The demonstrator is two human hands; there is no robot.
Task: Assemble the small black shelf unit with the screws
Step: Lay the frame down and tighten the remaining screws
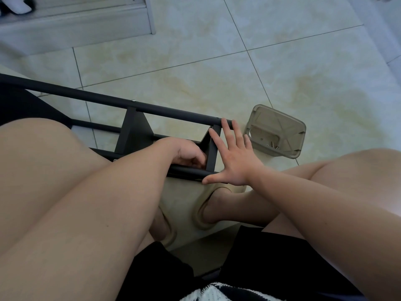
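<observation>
Black tubular shelf unit [134,131] lies sideways; right hand [235,162] spread against it, left hand [187,152]: grip unclear

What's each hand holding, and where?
Right hand: nothing, spread flat against the shelf end. Left hand curls inside by the lower tube; its hold cannot be told.

The left hand [188,153] and right hand [234,161] are bare, and so are both forearms and legs. Black shorts [260,257] cover the lap. The feet sit in thick cream slippers [197,217] (one on each foot). At the bottom edge shows a black-and-white top [208,293], perhaps knitted; its pattern is cut off.
</observation>
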